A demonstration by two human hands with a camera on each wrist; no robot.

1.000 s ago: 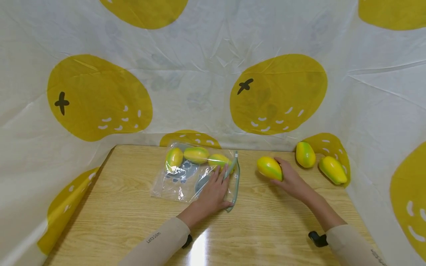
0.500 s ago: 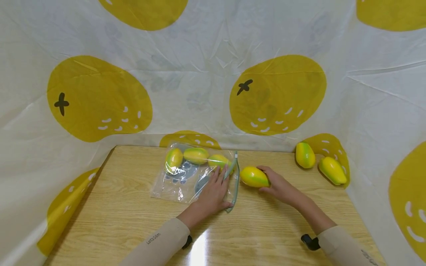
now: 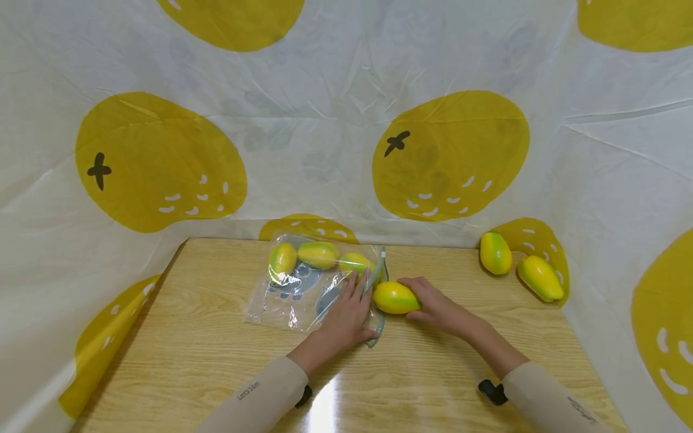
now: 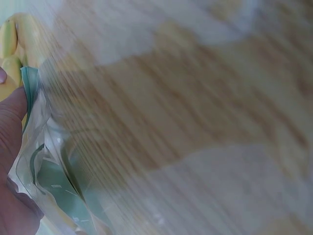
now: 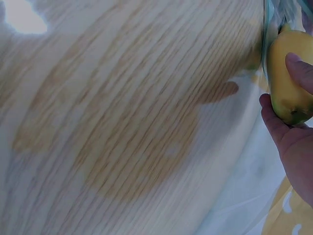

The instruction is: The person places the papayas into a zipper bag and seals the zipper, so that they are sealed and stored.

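My right hand grips a yellow-green papaya by its right end, at the mouth of a clear zip bag. In the right wrist view, thumb and fingers hold this papaya from both sides, against the bag's edge. My left hand lies on the bag near its green zip strip, fingers stretched out and thumb spread. Three papayas are inside the bag: a left one, a middle one and a right one, partly behind my fingers.
Two more papayas, one upright and one slanted, lie at the back right corner of the wooden table. A white cloth with yellow fruit prints surrounds the table at the back and sides.
My right hand has carried the papaya leftward and slightly nearer, from beside the bag to its zip strip, which it now partly covers. The left hand has stayed in place.
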